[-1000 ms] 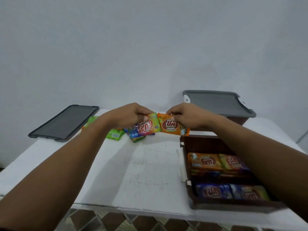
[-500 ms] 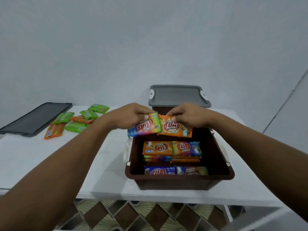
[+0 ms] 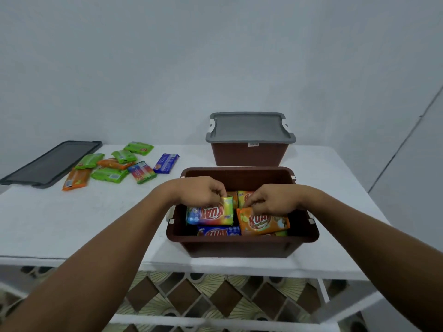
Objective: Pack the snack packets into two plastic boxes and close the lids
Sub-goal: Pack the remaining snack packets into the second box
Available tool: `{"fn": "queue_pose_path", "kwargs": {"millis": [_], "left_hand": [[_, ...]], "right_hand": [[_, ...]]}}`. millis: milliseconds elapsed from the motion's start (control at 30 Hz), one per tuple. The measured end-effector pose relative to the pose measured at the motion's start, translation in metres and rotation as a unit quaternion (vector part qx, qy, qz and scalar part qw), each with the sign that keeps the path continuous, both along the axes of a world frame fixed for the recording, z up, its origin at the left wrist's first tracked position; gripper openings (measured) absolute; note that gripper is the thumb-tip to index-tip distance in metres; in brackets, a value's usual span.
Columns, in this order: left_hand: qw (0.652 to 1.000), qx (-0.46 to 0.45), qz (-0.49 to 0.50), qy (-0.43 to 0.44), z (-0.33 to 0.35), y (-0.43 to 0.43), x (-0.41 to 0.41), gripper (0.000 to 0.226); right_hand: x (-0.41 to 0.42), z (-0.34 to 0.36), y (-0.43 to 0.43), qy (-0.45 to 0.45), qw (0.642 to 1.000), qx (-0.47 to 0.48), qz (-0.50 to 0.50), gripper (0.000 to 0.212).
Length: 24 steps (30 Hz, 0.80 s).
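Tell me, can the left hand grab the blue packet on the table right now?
Probably not yet: the left hand is busy holding a rainbow packet in the box. Nothing blocks the blue packet.

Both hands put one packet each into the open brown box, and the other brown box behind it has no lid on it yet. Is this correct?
Not quite. In the head view the rear brown box already carries its grey lid. The rest holds: left hand and right hand each lower a packet into the open brown box.
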<state>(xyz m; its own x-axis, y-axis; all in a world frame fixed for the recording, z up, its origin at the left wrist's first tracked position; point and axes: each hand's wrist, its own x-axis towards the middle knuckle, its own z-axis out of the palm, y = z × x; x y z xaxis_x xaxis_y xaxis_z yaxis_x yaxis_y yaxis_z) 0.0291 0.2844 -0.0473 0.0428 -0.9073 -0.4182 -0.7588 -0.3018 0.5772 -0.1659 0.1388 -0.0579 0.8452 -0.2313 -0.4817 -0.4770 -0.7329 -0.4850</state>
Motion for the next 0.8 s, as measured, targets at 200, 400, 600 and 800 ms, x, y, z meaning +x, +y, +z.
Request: {"fn": "queue_pose_path", "kwargs": {"millis": [200, 400, 600, 800], "left_hand": [[0.996, 0.071, -0.049, -0.015, 0.000, -0.002, -0.006, 0.033], [0.995, 0.072, -0.067, -0.026, -0.007, -0.005, -0.009, 0.036], [0.995, 0.040, -0.077, -0.044, -0.015, -0.005, -0.008, 0.038], [0.986, 0.092, -0.106, -0.089, -0.019, -0.010, -0.011, 0.040]], "right_hand": [[0.005, -0.007, -0.006, 0.043, 0.998, -0.024, 0.028, 0.020], [0.004, -0.010, -0.008, 0.022, 1.000, 0.007, -0.002, 0.013], [0.006, -0.012, -0.003, 0.080, 0.996, -0.035, 0.030, 0.030], [0.009, -0.009, -0.001, 0.112, 0.992, -0.034, 0.041, 0.042]]}}
